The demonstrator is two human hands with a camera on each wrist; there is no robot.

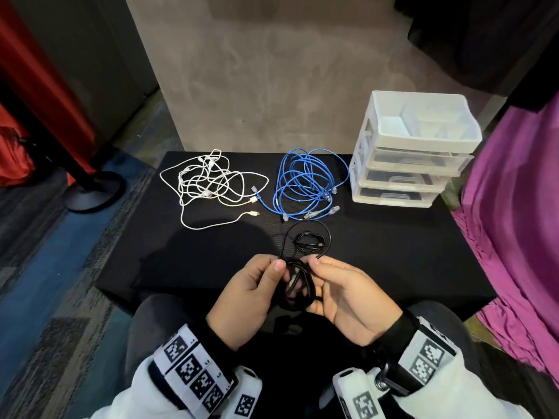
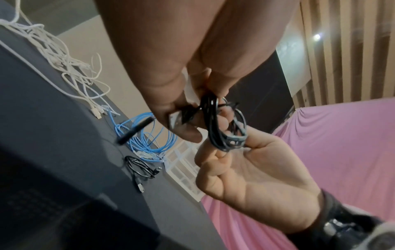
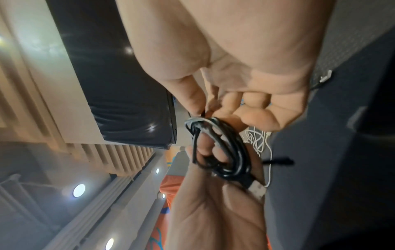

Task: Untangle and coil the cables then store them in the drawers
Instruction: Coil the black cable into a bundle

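Black cable coil (image 1: 298, 287) glossy smooth plastic, metal USB plug (image 3: 257, 190). Tabletop (image 1: 378, 252) matt black, fine woven texture. Drawer unit (image 1: 408, 152) translucent white plastic. Pink cloth (image 1: 520, 213) sheeny, creased.

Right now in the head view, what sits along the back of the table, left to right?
White cable tangle → blue cable tangle → drawer unit. Nearer, not in that row: a small black cable, and the black coil held by both hands.
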